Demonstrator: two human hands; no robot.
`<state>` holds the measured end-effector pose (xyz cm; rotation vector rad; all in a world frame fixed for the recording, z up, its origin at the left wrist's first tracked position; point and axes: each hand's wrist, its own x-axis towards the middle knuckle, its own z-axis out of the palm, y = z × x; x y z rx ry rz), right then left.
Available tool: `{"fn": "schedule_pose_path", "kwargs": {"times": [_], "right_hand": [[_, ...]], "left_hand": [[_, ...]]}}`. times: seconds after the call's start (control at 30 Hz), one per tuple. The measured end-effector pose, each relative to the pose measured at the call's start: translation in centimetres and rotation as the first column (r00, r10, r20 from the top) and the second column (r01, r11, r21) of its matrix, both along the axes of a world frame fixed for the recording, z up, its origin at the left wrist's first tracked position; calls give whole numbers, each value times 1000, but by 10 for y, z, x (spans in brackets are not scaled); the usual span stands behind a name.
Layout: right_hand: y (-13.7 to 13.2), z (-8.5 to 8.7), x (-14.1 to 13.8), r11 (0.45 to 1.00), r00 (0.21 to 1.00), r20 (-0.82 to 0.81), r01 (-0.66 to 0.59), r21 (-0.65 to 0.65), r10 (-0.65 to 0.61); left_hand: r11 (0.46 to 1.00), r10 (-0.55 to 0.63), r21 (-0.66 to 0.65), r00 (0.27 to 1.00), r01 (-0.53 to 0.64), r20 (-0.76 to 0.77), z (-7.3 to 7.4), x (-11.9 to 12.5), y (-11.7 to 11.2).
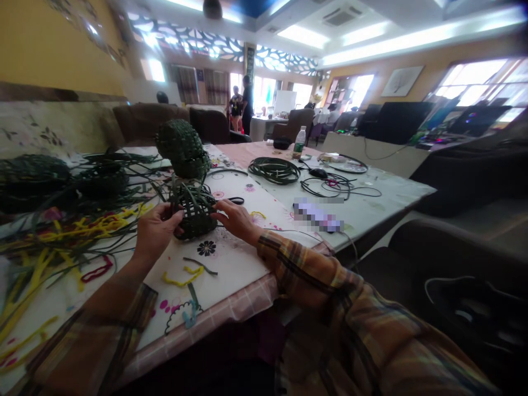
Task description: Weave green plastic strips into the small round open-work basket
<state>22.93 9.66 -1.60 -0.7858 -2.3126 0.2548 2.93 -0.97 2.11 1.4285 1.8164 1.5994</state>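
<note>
A small dark green woven basket stands on the table with loose strips sticking up from its rim. My left hand grips its left side with curled fingers. My right hand holds its right side, fingers closed against the weave. Both forearms are in plaid sleeves. Just behind it a taller finished green woven piece stands upright. Short yellow strip scraps lie on the flowered tablecloth in front of the basket.
Yellow, red and green strips pile up at the left, with more dark woven pieces behind. A coil of green strip, black cables, a bottle and a plate lie further back. Brown chairs and standing people are beyond.
</note>
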Motion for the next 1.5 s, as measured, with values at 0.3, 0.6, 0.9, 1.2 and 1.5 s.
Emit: {"fn": "schedule_pose_path", "kwargs": {"times": [0.3, 0.6, 0.9, 1.2, 1.5], "right_hand": [[-8, 0, 1, 1000, 1000, 17, 22, 17, -22], [-20, 8, -1, 994, 995, 73, 67, 84, -73], [-59, 31, -14, 972, 927, 364, -5, 236, -84], [-30, 74, -36, 919, 942, 329, -67, 389, -71], [-23, 78, -42, 905, 955, 286, -46, 423, -85]], "left_hand": [[995, -95, -3, 992, 96, 80, 0, -8, 2], [993, -99, -37, 979, 108, 180, 1, -6, 2], [997, -76, 18, 980, 74, 183, -7, -8, 6], [993, -117, 41, 960, 111, 253, -7, -9, 2], [990, -144, 40, 962, 138, 234, -7, -6, 2]]}}
